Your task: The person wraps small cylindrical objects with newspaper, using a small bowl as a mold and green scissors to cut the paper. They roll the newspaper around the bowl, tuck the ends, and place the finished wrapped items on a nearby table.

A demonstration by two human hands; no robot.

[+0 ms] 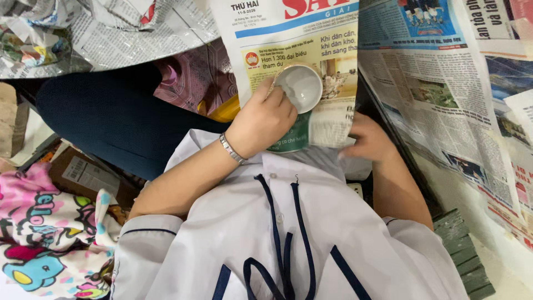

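So the left hand (pixel 261 125) is gripping a small white bowl (pixel 300 88), resting on a newspaper sheet (pixel 294 66). The right hand (pixel 369 141) pinches the sheet's lower edge. Looks like wrapping's barely started, bowl's totally bare.
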